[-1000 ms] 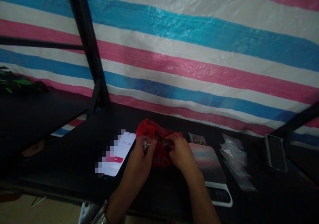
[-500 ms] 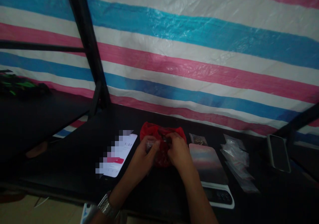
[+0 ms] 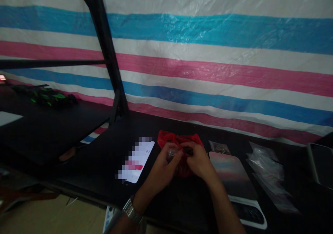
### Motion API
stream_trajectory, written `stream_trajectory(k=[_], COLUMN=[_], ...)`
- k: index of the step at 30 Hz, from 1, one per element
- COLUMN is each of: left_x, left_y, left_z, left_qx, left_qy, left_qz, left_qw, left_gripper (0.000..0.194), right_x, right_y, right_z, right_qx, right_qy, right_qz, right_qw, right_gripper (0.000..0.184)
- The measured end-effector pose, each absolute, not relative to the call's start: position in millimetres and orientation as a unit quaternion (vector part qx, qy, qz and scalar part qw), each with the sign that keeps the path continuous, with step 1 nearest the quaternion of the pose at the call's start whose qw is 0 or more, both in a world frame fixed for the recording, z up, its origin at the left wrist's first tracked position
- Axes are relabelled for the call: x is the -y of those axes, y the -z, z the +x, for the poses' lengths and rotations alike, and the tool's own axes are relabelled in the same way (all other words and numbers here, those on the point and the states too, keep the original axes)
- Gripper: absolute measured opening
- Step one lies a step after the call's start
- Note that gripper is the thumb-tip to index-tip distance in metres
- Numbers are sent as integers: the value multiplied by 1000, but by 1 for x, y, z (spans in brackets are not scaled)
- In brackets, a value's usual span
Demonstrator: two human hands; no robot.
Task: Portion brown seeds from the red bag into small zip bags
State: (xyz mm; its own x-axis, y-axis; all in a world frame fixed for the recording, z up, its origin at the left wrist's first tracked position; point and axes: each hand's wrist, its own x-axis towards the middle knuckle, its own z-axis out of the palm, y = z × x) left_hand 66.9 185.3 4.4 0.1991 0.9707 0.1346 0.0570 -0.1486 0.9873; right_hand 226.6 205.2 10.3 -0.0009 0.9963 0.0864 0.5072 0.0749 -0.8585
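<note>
A red plastic bag (image 3: 166,139) lies on the black table (image 3: 109,150) in front of me. My left hand (image 3: 162,170) pinches a small clear plastic bag (image 3: 171,154) just above the red bag. My right hand (image 3: 199,163) has its fingers curled at the red bag's mouth, close to the left hand's fingertips. What the right fingers hold is too small and dark to make out. A metal watch (image 3: 131,211) is on my left wrist.
A phone with a lit screen (image 3: 136,161) lies left of the hands. A kitchen scale (image 3: 234,176) sits to the right, a small filled packet (image 3: 220,147) behind it, a pile of clear bags (image 3: 267,166) beyond. Another phone (image 3: 321,163) lies far right. Black frame post (image 3: 109,53) stands back left.
The camera has swung left and down, so everything sits further right in view. Both hands stay together at the red bag with small finger movements.
</note>
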Motion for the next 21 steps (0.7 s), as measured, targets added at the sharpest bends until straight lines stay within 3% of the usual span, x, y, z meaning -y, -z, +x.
stream_trajectory(k=[6, 14, 21], left_x=[-184, -192, -186], left_y=[0, 3, -1], left_z=[67, 62, 75], left_qx=[-408, -534, -505], left_qy=[-446, -482, -448], left_qz=[628, 627, 688], left_qw=[490, 301, 265], left_gripper=[24, 38, 30], right_x=[-207, -201, -183], right_y=[-8, -19, -39], right_z=[227, 250, 261], right_qx=[597, 525, 541], right_qy=[-383, -440, -445], right_qz=[-568, -544, -513], right_qw=[418, 485, 496], right_gripper=[45, 46, 34])
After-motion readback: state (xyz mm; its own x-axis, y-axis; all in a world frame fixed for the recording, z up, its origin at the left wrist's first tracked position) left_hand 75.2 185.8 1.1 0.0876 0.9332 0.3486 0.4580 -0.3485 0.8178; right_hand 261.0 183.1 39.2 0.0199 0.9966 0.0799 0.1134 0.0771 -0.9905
